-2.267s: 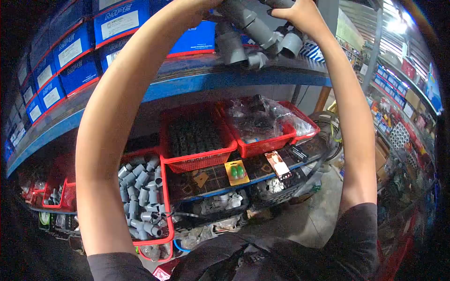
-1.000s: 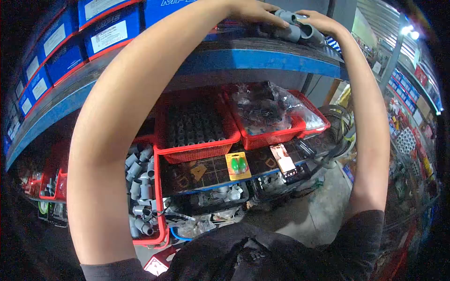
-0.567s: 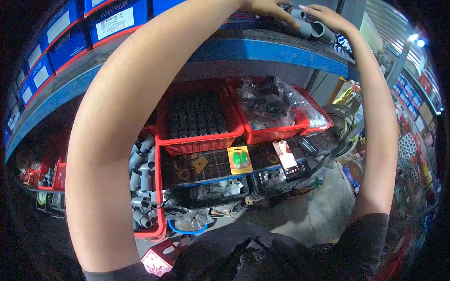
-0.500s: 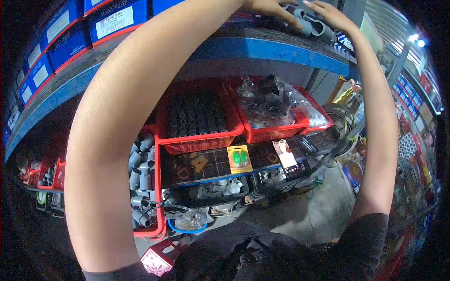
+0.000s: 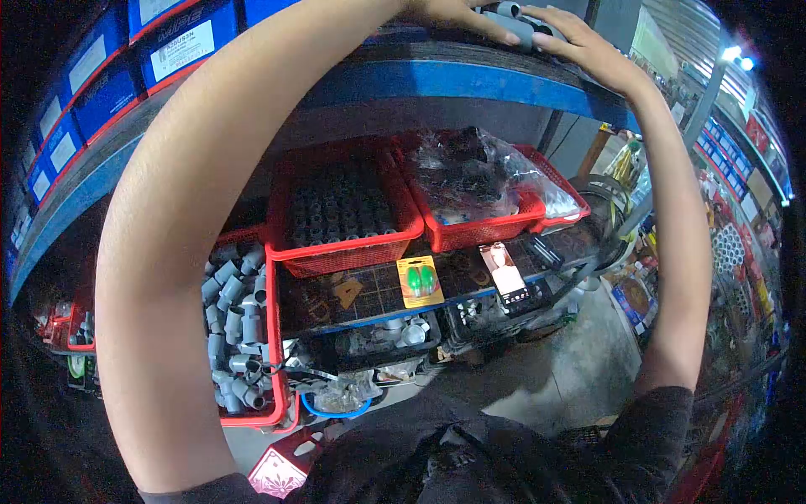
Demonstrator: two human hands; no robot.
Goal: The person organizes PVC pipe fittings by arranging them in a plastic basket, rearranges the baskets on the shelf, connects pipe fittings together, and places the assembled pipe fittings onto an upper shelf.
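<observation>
Both my arms reach up to the shelf at the top of the view. My left hand (image 5: pixel 460 15), partly cut off by the upper edge, presses its thumb against grey plastic pipe fittings (image 5: pixel 514 28). From the other side my right hand (image 5: pixel 586 49) closes on the same cluster, its thumb and forefinger against the fittings. The fittings lie bunched between the two hands, just above the blue shelf beam (image 5: pixel 470 82). The far fingers of my left hand are out of sight.
Below stand a red basket (image 5: pixel 348 256) of dark fittings, another red basket (image 5: pixel 483 235) with plastic-wrapped parts, and a red crate (image 5: pixel 275 336) of grey fittings. A green-bulb pack (image 5: pixel 420 282) and a phone (image 5: pixel 504 273) lie between. Blue boxes (image 5: pixel 189 42) line the upper left.
My right hand has moved left, closer to my left hand, and the fittings are now bunched between them. The view has shifted slightly.
</observation>
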